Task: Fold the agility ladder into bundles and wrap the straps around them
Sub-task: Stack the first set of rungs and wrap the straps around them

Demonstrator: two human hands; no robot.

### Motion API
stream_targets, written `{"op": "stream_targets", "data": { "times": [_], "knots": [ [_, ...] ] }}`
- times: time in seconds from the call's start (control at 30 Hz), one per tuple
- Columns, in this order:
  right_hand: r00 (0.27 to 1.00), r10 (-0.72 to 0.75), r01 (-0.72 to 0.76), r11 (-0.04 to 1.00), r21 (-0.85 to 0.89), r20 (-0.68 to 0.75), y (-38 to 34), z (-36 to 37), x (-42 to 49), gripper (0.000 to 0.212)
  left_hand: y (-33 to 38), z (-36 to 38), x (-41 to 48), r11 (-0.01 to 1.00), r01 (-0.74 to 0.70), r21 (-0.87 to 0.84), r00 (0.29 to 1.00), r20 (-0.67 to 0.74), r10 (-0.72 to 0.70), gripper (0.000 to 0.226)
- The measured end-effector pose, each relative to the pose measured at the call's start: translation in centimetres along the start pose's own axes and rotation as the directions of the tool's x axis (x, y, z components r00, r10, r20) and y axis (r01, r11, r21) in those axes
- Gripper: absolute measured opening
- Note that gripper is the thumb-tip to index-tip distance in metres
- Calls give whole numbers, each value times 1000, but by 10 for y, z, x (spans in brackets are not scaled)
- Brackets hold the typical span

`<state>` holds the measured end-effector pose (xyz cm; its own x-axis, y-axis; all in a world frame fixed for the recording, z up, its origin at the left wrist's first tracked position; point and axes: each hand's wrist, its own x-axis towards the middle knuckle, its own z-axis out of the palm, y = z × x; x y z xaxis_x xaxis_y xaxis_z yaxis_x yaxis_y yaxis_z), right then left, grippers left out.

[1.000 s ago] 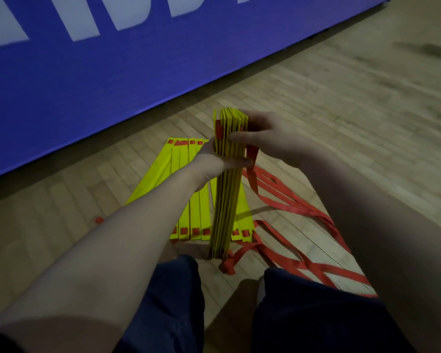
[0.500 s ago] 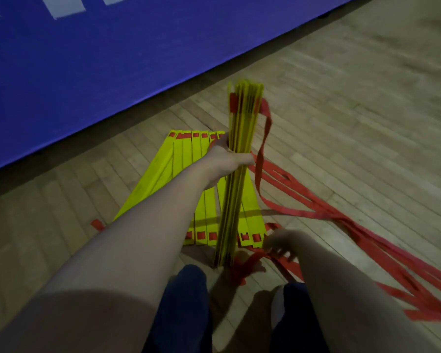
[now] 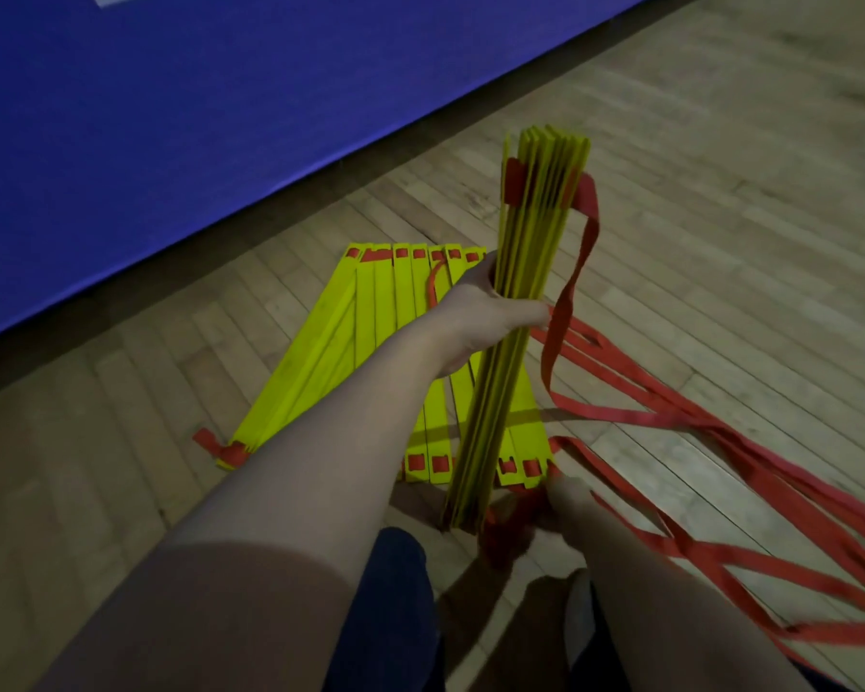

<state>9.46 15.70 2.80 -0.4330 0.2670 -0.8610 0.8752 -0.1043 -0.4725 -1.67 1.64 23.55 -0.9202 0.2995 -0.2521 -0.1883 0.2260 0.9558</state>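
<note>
The left hand (image 3: pixel 490 312) has its grip clamped round the middle of an upright bundle (image 3: pixel 530 252) of yellow rungs, whose lower end stands on the wooden floor (image 3: pixel 720 192). The right hand (image 3: pixel 565 506) is at the bundle's base among the red straps (image 3: pixel 720 442) (too blurred to tell its grip). More flat rungs (image 3: pixel 370 332) lie fanned just behind, near a blue panel (image 3: pixel 221 117).

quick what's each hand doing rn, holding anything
Left hand: closed round the upright yellow rung bundle, mid-height.
Right hand: down at the red straps by the bundle's foot; blurred, grip cannot be told.
</note>
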Motion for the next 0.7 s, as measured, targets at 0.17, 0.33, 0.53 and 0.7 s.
{"op": "stream_targets", "data": {
  "times": [0.17,0.33,0.53,0.7],
  "knots": [
    [967,-233,226,971,75,98,-104,-20,-65,21,6,-1,-9,1000,5,18,996,-90,-3,28],
    [916,-370,395,901,-178,157,-136,-35,-124,23,16,2,-29,999,44,-21,973,-228,-48,29],
    [870,-459,342,824,451,180,-145,-60,-162,21,49,4,-49,999,-15,-36,937,-348,1,26],
    [736,-545,353,816,458,402,-156,-58,-222,17,81,19,-66,990,-127,-59,911,-403,93,29]
  ]
}}
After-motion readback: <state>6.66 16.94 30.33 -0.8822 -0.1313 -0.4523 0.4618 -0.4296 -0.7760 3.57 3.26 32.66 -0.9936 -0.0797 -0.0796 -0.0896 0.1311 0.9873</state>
